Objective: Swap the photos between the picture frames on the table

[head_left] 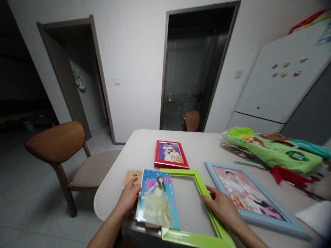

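While the red frame (pixel 170 166) and pale blue frame (pixel 269 222) lie on the table with photos in them, the lime-green frame (pixel 198 181) at lower centre has no photo in its opening, and a costume-portrait print (pixel 157 203) lies partly over it. Left hand (pixel 126 199) is closed on the print's left edge, beside a kraft backing board (pixel 131 177). Right hand (pixel 222 208) grips the green frame's right bar, fingers curled. Rounded white table (pixel 121 165) also holds a green plastic bag (pixel 271 155) at right; wooden chair (pixel 58 143) at left, white fridge (pixel 274 86) at upper right, two doorways at top centre.

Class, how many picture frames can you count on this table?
3: red frame, farthest; lime-green frame under the photo; pale blue frame to its right. The pile at right may hide more.
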`<state>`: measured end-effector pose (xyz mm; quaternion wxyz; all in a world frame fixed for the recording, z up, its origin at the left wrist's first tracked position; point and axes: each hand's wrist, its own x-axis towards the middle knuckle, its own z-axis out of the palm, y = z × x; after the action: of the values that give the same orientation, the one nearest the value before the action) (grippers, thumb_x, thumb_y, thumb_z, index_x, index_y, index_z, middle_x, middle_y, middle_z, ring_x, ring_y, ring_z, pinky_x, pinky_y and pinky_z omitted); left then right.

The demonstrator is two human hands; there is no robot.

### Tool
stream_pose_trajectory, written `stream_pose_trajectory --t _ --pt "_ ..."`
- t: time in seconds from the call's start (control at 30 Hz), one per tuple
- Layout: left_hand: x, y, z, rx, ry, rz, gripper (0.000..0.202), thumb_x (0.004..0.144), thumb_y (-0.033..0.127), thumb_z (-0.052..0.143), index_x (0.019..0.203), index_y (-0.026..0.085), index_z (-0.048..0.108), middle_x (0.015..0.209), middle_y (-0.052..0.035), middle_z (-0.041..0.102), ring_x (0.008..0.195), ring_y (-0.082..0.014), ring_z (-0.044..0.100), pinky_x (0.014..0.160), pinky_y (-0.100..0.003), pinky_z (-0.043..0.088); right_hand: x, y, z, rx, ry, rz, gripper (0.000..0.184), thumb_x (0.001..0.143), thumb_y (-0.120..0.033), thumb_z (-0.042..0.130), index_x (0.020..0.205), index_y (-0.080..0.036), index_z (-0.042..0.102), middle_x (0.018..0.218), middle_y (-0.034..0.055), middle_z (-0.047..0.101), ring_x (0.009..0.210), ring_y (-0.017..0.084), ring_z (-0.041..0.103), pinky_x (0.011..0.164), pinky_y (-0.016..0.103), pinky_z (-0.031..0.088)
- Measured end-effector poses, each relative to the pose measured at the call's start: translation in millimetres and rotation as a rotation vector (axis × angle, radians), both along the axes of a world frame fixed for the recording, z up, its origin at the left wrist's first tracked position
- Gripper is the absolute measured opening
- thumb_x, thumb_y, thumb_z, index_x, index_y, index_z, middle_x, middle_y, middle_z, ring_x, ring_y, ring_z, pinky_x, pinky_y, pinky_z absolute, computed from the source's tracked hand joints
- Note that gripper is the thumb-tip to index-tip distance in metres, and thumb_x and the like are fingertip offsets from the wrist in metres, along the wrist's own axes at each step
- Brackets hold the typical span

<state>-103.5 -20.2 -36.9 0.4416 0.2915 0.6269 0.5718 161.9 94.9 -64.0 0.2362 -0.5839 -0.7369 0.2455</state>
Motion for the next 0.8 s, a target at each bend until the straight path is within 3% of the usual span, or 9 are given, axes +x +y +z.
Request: stream_pose_trajectory --t 0.1,0.23,0.37,0.43,0.53,0.63,0.7,0.8 --pt "-2.1 4.7 -14.6 0.028 0.093 -0.007 0.052 0.062 0.014 0.05 0.112 0.01 0.036 0.083 -0.0065 0.062 0.075 -0.0183 0.059 0.066 -0.025 0.044 1.6 1.5 -3.9 0.076 -0.127 0.023 0.046 0.066 -0.03 0.04 0.103 -0.007 0.055 0.073 0.0083 0.063 0.068 0.022 0.058 0.062 0.03 0.042" --pt "-3.3 5.0 -20.4 0.092 0.236 -0.032 0.043 0.06 0.011 0.05 0.102 0.015 0.048 0.091 -0.006 0.062 0.086 -0.0198 0.056 0.077 -0.027 0.04 2.4 -0.1 -3.5 0.159 -0.186 0.04 0.045 0.067 -0.029 0.042 0.103 -0.006 0.055 0.085 0.0134 0.063 0.078 0.024 0.057 0.069 0.034 0.043" --pt "5.0 -5.1 -18.3 0.126 0.367 -0.04 0.041 0.057 0.011 0.051 0.098 0.017 0.055 0.103 -0.0061 0.058 0.101 -0.0228 0.048 0.091 -0.031 0.031 -14.4 -11.6 0.2 0.285 -0.029 0.09 0.041 0.067 -0.032 0.046 0.098 -0.008 0.056 0.098 0.0153 0.058 0.089 0.025 0.053 0.079 0.037 0.04" --pt "14.7 -12.8 -17.9 0.146 0.486 -0.053 0.048 0.056 0.011 0.051 0.104 0.015 0.053 0.112 -0.0082 0.053 0.109 -0.0236 0.041 0.097 -0.033 0.023 -32.9 -20.6 -0.3 0.134 0.158 0.142 0.044 0.069 -0.034 0.044 0.104 -0.008 0.052 0.09 0.0119 0.06 0.075 0.02 0.057 0.069 0.034 0.044" --pt "33.4 -24.0 -19.7 0.189 0.72 -0.206 0.058 0.058 0.013 0.052 0.115 0.014 0.045 0.125 -0.0103 0.041 0.118 -0.0245 0.03 0.1 -0.036 0.018 -64.5 -32.8 -1.8 -0.254 0.453 0.183 0.055 0.069 -0.034 0.045 0.114 -0.003 0.041 0.06 0.002 0.059 0.044 0.013 0.051 0.044 0.026 0.042" --pt "50.6 -30.4 -19.5 0.232 0.836 -0.362 0.065 0.058 0.015 0.056 0.121 0.015 0.039 0.131 -0.0098 0.031 0.121 -0.0275 0.023 0.1 -0.041 0.017 -87.2 -41.6 7.6 -0.514 0.708 0.226 0.047 0.066 -0.028 0.049 0.108 -0.006 0.048 0.049 -0.0025 0.056 0.038 0.01 0.047 0.04 0.022 0.038" --pt "58.7 -31.2 -15.1 0.278 0.874 -0.412 0.069 0.059 0.018 0.059 0.123 0.017 0.035 0.133 -0.0087 0.026 0.122 -0.0293 0.019 0.101 -0.045 0.013 -94.6 -47.1 24.5 -0.57 0.854 0.265 0.036 0.064 -0.025 0.051 0.096 -0.01 0.056 0.057 0.0002 0.061 0.046 0.011 0.053 0.048 0.022 0.043" --pt "65.6 -28.7 -3.8 0.374 0.908 -0.433 0.075 0.059 0.018 0.06 0.126 0.018 0.028 0.135 -0.0061 0.021 0.123 -0.0296 0.015 0.101 -0.047 0.01 -97.8 -55.3 59.2 -0.486 0.978 0.279 0.029 0.063 -0.026 0.055 0.087 -0.012 0.061 0.073 0.0042 0.066 0.065 0.015 0.059 0.061 0.026 0.046"
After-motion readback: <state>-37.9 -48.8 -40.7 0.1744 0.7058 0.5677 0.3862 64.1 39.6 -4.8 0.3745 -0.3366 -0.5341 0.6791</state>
